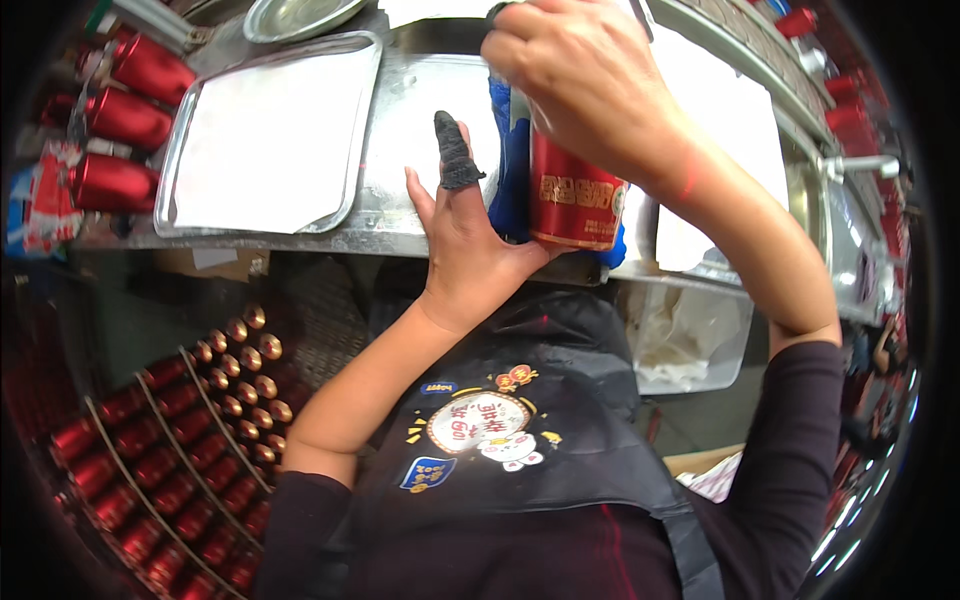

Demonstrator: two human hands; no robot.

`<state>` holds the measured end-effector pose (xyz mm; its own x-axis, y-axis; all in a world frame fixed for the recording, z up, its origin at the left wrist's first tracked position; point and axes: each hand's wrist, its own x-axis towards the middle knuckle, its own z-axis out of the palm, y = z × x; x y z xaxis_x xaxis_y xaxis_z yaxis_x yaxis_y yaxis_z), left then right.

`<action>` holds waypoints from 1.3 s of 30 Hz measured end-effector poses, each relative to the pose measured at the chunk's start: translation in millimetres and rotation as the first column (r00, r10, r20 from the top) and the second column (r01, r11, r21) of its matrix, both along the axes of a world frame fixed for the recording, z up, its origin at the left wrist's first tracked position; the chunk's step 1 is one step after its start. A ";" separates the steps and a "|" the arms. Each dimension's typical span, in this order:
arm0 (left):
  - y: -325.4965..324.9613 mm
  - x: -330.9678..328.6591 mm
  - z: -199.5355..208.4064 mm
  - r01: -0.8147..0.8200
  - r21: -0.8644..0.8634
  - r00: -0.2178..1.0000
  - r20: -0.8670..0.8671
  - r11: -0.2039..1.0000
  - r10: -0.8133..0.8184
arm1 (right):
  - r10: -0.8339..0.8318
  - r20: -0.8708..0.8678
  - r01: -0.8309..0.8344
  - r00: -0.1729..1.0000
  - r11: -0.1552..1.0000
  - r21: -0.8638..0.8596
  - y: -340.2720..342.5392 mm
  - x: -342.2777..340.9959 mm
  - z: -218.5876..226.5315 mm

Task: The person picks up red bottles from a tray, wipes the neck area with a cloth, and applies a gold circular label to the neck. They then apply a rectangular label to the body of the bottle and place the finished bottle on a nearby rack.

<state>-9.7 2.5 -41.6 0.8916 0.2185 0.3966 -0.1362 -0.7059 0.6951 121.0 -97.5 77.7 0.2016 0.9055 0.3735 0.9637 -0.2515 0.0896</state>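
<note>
One red canister (570,212), top middle.
Left hand (470,243) spread; right hand (590,70) curled, can't tell on what. Best keep the canister steady.

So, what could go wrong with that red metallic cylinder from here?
1. The red metallic cylinder sits by the front edge of the silver metal bench; with the bare left hand spread open, it might slip off.
2. The black crinkled wrap on that hand's finger has a ragged edge, which could snag.

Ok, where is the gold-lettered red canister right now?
In the head view, the red canister is above and right of centre, partly hidden by the right hand, with the left hand at its lower left.
</note>
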 end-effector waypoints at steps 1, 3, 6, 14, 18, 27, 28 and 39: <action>0.7 -0.2 -0.8 0.017 0.217 0.998 -0.059 0.976 -0.004 | 0.015 0.125 -0.029 0.992 0.993 0.111 -2.8 2.9 -3.1; -0.6 0.6 -2.5 0.035 0.309 0.996 -0.086 0.950 -0.009 | 0.274 -0.009 -0.273 0.962 0.954 -0.123 -29.2 -30.4 -8.8; -3.3 0.0 -2.7 0.052 -0.047 0.999 0.004 0.998 -0.052 | 0.237 -0.260 -0.217 0.936 0.971 0.102 -62.9 -35.5 -5.0; 0.8 -5.6 10.2 0.072 -0.013 0.997 -0.038 0.997 -0.072 | 0.079 -0.214 -0.002 0.974 0.942 0.336 -125.3 -52.2 -53.9; -5.4 -1.3 23.3 0.150 -0.013 0.989 0.010 0.989 -0.149 | 0.275 -0.323 -0.153 0.906 0.922 0.355 -123.9 -52.4 -53.6; -18.2 14.2 36.2 0.246 -0.038 0.969 0.017 0.968 -0.246 | 0.026 -0.073 0.023 0.997 0.800 0.599 -74.2 39.9 -40.2; -17.7 13.4 33.4 0.223 -0.136 0.973 -0.034 0.965 -0.230 | 0.090 -0.031 -0.055 0.995 0.810 0.583 -77.7 24.7 -50.5; 3.9 16.8 31.2 0.289 0.135 0.953 -0.137 0.948 -0.271 | 0.070 -0.384 0.088 0.921 0.922 0.378 -94.2 -12.8 -32.5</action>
